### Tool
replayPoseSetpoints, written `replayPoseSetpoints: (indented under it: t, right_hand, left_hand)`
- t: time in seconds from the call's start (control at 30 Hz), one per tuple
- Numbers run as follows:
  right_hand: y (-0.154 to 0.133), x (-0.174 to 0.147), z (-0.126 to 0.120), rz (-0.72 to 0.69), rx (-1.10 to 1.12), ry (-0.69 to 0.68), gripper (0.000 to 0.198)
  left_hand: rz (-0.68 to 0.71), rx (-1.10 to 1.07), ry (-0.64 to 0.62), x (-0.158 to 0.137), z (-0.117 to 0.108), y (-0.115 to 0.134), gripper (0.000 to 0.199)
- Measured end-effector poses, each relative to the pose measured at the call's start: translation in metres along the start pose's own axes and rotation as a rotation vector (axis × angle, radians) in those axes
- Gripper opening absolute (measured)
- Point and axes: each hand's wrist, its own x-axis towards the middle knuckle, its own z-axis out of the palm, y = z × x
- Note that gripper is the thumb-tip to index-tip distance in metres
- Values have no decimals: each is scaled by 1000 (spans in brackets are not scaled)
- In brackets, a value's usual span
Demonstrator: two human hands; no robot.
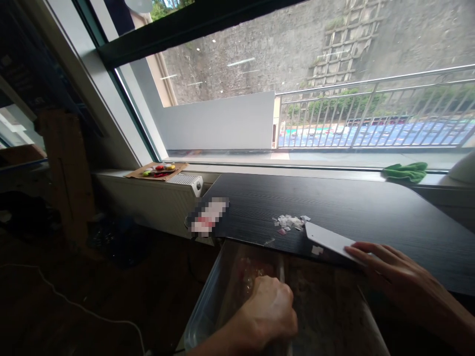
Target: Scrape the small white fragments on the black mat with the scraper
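Observation:
My right hand (393, 272) grips one end of a flat white rectangular card (328, 238), thumb and fingers on opposite faces. The card's far end touches the dark tabletop (274, 193), right beside a small heap of white paper scraps (291, 222). One loose scrap (317, 250) lies by the table's front edge, below the card. My left hand (272, 304) is closed, knuckles up, over a clear plastic bin (200, 309) beneath that edge. Whatever its fingers hold, if anything, is hidden. Something shiny and crinkled (256, 277) shows in the bin behind my left hand.
A blurred-out flat item (208, 217) sits at the table's left corner. Green gloves (404, 172) lie on the windowsill at right. Beyond the table stands a radiator (148, 195) with cardboard and small colourful items (159, 170) on top. A white cable (85, 309) crosses the floor.

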Motion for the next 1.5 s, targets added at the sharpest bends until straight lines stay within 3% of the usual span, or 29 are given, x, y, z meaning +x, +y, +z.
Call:
replayPoseSetpoints:
  t: [0.2, 0.37, 0.5, 0.63, 0.77, 1.07, 1.33, 1.5]
  right_hand:
    - [-20, 26, -20, 144, 85, 75, 27]
    - [-28, 20, -32, 289, 175, 157, 23]
    - [-25, 9, -49, 352, 280, 126, 27]
    - [-19, 7, -56, 329, 338, 28, 26]
    - [-18, 18, -46, 321, 347, -60, 23]
    - [-41, 66, -16, 375, 191, -46, 30]
    - [-91, 115, 18, 181, 179, -98, 29]
    - [-94, 116, 8, 229, 190, -77, 27]
  left_hand:
    - [-4, 2, 0, 4, 5, -1, 36]
    - [-21, -15, 0, 3, 4, -4, 33]
    - [-12, 4, 23, 3, 6, -1, 34]
    - [-20, 3, 12, 3, 6, -1, 34]
    - [-31, -10, 15, 3, 4, -2, 33]
    - [-53, -17, 25, 2, 5, -2, 36]
    - [6, 4, -30, 6, 4, 1, 33]
    - [38, 8, -6, 4, 5, -1, 34]
